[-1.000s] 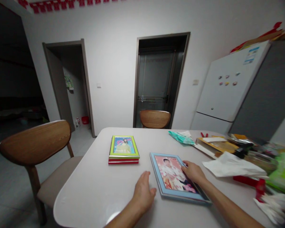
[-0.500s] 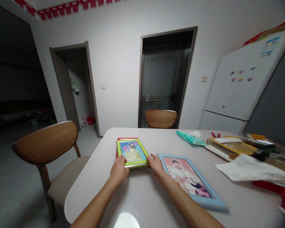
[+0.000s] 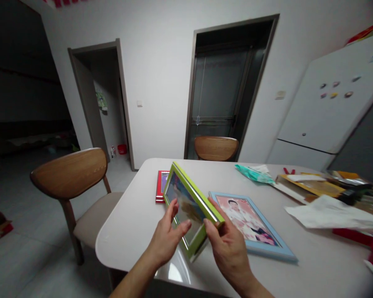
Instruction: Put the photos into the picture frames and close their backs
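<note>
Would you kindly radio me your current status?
Right hand gripping tilted green frame. Left hand open at its front. Blue frame lying close by on table.

My holdings, by colour:
- Frame I hold (image 3: pixel 192 191): lime green, with pale glossy lines along its side.
- Second frame (image 3: pixel 267 250): pale blue.
- Its print (image 3: pixel 246 216): pink ground, white centre, dark and magenta patches low down.
- Third frame (image 3: pixel 159 188): red, purple picture inside.
- Table (image 3: pixel 133 227): plain off-white.
- Chair (image 3: pixel 70 174): brown wood grain, grey-beige seat.
- Packet (image 3: pixel 255 173): teal and white.
- Paper (image 3: pixel 332 213): plain white.
</note>
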Motion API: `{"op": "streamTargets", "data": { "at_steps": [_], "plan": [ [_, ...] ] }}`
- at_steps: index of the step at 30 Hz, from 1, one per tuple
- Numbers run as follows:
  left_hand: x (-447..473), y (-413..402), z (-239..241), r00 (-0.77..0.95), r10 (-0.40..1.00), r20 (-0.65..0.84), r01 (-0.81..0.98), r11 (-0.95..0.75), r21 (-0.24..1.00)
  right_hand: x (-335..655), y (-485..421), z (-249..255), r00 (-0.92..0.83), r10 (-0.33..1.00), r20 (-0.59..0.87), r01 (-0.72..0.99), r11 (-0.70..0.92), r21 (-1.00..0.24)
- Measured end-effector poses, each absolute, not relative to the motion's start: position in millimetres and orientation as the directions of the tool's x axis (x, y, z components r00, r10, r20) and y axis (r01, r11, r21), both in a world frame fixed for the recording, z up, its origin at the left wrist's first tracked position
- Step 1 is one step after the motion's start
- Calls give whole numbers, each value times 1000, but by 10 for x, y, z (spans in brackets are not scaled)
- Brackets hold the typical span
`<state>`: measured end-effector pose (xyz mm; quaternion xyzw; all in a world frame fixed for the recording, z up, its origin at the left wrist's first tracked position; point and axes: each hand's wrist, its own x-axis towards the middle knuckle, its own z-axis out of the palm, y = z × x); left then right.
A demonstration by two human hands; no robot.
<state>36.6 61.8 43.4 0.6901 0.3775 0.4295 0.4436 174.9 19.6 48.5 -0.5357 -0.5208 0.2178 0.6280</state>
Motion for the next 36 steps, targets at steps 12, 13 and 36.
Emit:
{"op": "streamTargets", "data": {
  "at_steps": [12, 13, 36],
  "plan": [
    [-49, 424, 238, 318, 947, 51, -305, 51, 951, 1347, -21, -111, -462, 534, 708, 690, 718, -91],
    [-86, 457, 160, 311, 949, 49, -274, 40, 961, 1293, 9, -202, -472, 579, 665, 709, 697, -104],
    [-232, 562, -296, 175, 973, 152, 675, -231, 700, 1936, 691, -82, -155, 965, 213, 919, 219, -328]
  ]
}}
